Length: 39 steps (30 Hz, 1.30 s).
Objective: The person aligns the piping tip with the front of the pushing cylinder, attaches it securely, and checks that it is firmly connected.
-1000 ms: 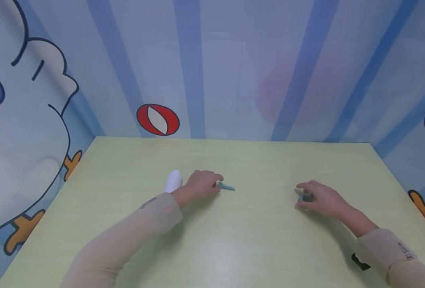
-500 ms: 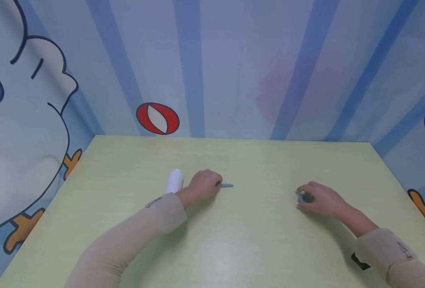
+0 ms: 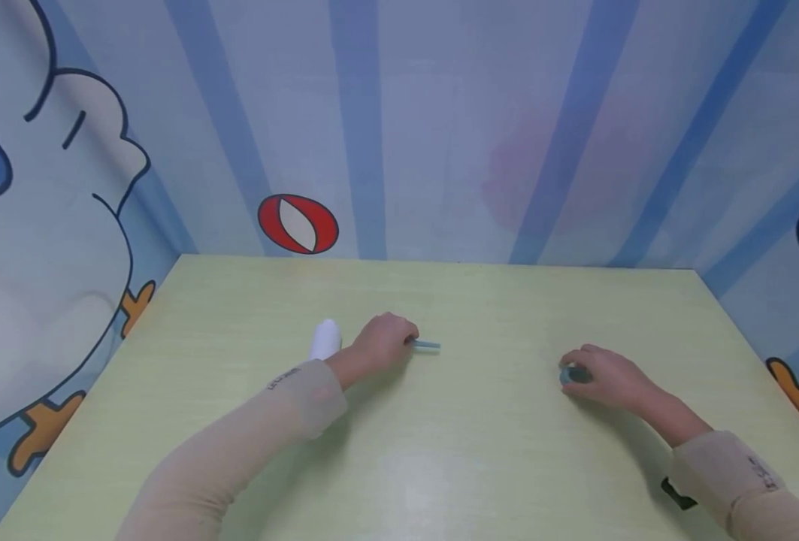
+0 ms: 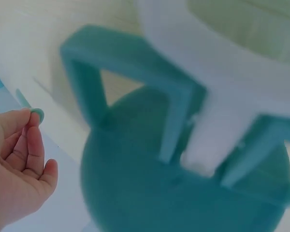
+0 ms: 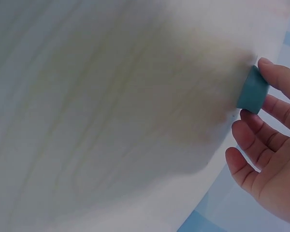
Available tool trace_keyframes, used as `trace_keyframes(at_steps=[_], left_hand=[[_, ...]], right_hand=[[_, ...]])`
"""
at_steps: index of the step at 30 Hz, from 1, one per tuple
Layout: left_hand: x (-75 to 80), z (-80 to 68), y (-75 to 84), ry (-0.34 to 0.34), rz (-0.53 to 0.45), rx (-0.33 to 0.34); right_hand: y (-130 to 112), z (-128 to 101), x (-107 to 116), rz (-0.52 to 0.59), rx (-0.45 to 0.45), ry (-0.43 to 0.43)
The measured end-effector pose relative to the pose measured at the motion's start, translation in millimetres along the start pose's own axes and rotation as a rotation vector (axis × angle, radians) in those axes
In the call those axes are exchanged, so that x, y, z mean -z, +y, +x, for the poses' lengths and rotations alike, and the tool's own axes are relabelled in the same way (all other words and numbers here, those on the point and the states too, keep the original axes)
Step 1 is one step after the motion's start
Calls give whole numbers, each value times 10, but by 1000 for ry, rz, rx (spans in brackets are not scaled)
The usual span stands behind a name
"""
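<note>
Pale green tabletop (image 3: pixel 440 443) in front of me, boxed in by cartoon wallpaper with blue stripes, one red-and-white ball (image 3: pixel 298 223) printed on the back wall just past the far edge, and bits of a big white cartoon critter with orange feet down the left and right sides.

Writing first: both my beige sleeves have a small dark printed line near the cuff, but it's too tiny and blurry to read. Nothing else with letters on it that I can make out.

Counts: one thin teal stick (image 3: pixel 427 345), one small teal cap (image 3: pixel 574 374), one white cylinder (image 3: pixel 325 340), and one little black thing (image 3: pixel 678 492) near the right front corner, right next to my right sleeve.

My left hand (image 3: pixel 382 344) sits a bit left of the middle of the surface, fingers curled and pinching the teal stick, which pokes out to the right, lying low over the table. In the left wrist view I can see the stick's rounded end nipped between thumb and fingertip (image 4: pixel 33 126), and most of that shot is filled by a blurry teal and white frame close to the lens. The white cylinder lies on its side just behind that wrist, toward the left edge.

My right hand (image 3: pixel 609 376) is over toward the right side, well apart from the left one, fingers curled round the teal cap and holding it down against the table. Right wrist view shows the cap (image 5: pixel 252 90) pinched at my fingertips, touching the surface.
</note>
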State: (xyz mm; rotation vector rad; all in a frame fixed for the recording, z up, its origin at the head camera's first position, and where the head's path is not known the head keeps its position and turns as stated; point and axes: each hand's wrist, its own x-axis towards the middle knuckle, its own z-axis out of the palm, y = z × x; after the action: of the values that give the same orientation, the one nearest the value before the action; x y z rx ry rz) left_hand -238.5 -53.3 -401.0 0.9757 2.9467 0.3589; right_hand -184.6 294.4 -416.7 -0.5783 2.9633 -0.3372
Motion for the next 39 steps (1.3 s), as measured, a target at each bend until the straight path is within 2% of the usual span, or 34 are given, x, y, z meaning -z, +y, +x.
trace_keyframes(at_steps=[7,15,20,28,39], left_hand=[[86,-51,-19,-17,-38,28],[194,-98,-11,-31,-109,79],[232,-127,-4,-17,-101,71],[277,-169,80,11,-160,48],[310,-180,205,14,-193,27]], right_hand=[[-25,-4,40,15,6,-13],[-142,36,128,71,33,70],[-219,68,134,150,31,108],[-375,137,128,255,80,253],[-617,214,158,435,42,266]])
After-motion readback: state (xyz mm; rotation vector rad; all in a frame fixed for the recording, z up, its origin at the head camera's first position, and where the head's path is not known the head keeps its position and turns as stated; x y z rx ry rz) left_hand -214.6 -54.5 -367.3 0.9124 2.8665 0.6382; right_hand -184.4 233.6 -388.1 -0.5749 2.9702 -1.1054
